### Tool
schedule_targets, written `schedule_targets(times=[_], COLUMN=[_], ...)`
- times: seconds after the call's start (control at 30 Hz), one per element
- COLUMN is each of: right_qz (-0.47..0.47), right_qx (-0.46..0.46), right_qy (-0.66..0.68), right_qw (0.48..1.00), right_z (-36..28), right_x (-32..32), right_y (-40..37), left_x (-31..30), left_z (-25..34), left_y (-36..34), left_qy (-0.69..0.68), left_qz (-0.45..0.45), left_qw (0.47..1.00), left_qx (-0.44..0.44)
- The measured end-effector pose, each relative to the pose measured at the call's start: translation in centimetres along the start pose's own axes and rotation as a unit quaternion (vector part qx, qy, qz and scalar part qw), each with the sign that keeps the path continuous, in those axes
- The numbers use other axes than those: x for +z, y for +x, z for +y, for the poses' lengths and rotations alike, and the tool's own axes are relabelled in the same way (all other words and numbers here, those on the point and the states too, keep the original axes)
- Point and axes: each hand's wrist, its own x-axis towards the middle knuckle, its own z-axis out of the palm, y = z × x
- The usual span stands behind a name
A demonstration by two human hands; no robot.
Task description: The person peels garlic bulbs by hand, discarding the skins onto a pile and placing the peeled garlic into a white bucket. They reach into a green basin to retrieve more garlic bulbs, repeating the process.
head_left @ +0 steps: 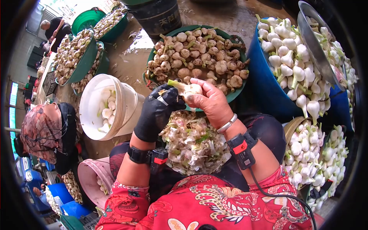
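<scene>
Between my two hands is a garlic bulb [191, 89] with a short green stem pointing left. My left hand [158, 111], in a black glove with a pale band around a finger, is closed at the bulb's stem side. The thumb and fingers of my bare right hand [215, 104] pinch the bulb from the right. Just beyond them stands a green basin [237, 90] full of unpeeled, brownish garlic bulbs [199, 50]. Below my hands, between my knees, lies a heap of papery garlic skins [195, 143].
A white bucket [86, 111] with some peeled bulbs stands left, a pink bucket [90, 184] below it. On the right is a blue tub [255, 84] heaped with white garlic. More filled green basins [82, 65] sit at far left, near a person in a patterned head covering [42, 132].
</scene>
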Motion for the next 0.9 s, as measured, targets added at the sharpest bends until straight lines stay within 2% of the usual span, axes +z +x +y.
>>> schedule_targets(times=[0.03,0.1,0.2,0.23,0.27,0.3,0.33,0.37,0.43,0.47,0.53,0.57,0.6,0.63,0.67,0.7,0.73,0.8,0.83,0.9], right_qz=[-0.001,0.006,0.011,-0.001,-0.001,-0.009,-0.018,-0.048,-0.142,-0.205,-0.199,-0.113,-0.025,-0.028,-0.028,0.003,0.034,0.016,0.005,-0.033], right_qx=[0.0,-0.052,-0.081,-0.069,-0.069,-0.001,0.068,0.11,0.252,0.31,0.321,0.284,0.242,0.195,0.194,0.147,0.1,0.094,0.063,0.03], right_qy=[0.0,-0.043,-0.107,-0.077,-0.077,-0.012,0.053,0.052,0.148,0.175,0.17,0.15,0.129,0.132,0.132,0.112,0.093,0.089,0.042,-0.015], right_qw=[1.0,0.998,0.991,0.995,0.995,1.0,0.996,0.991,0.946,0.912,0.91,0.94,0.961,0.971,0.972,0.983,0.99,0.991,0.997,0.999], right_z=[0.1,0.3,1.6,1.6,1.4,1.0,0.7,0.7,0.0,-0.3,-0.2,0.2,0.5,0.2,0.2,0.2,0.1,0.3,0.5,0.5], right_x=[0.2,0.9,0.8,1.1,1.1,0.9,0.8,0.2,-0.8,-0.9,-0.5,-0.6,-0.7,-1.0,-1.0,-0.9,-0.7,-0.4,0.1,0.4], right_y=[0.0,-0.1,-0.1,-0.2,-0.3,-0.6,-0.8,-0.2,-0.2,-0.3,-0.4,-0.2,0.0,0.3,0.4,0.3,0.2,0.2,0.2,0.0], left_x=[0.1,0.5,-0.4,-0.4,-0.4,-0.4,-0.8,-1.6,-2.6,-2.4,-1.8,-2.1,-2.0,-1.8,-1.6,-1.3,-0.9,0.1,0.3,0.2], left_z=[0.0,-0.2,-1.0,-0.9,-0.7,-0.6,-1.0,-1.7,-2.0,-1.8,-1.0,-1.8,-1.6,-1.2,-0.8,-0.6,-0.4,-0.3,-0.4,-0.7], left_y=[0.0,0.1,0.0,0.1,0.0,0.0,0.0,0.1,0.3,0.1,-0.2,-0.3,-0.4,-0.5,-0.6,-0.8,-0.7,-0.4,-0.3,-0.2], left_qy=[0.0,-0.055,-0.05,-0.05,0.015,0.079,0.079,0.206,0.409,0.408,0.35,0.216,0.216,0.081,-0.056,-0.098,-0.099,-0.066,-0.127,-0.121], left_qz=[0.001,0.057,0.04,0.039,0.044,0.049,0.049,0.051,0.047,0.047,0.035,0.035,0.035,0.037,0.038,0.001,0.001,-0.012,0.006,0.005], left_qw=[1.0,0.994,0.995,0.995,0.996,0.994,0.994,0.977,0.895,0.896,0.93,0.974,0.974,0.996,0.994,0.992,0.992,0.997,0.991,0.991], left_qx=[0.0,-0.073,-0.082,-0.082,-0.071,-0.06,-0.06,0.014,0.171,0.17,0.109,0.061,0.062,-0.013,-0.087,-0.082,-0.082,-0.033,-0.052,-0.053])
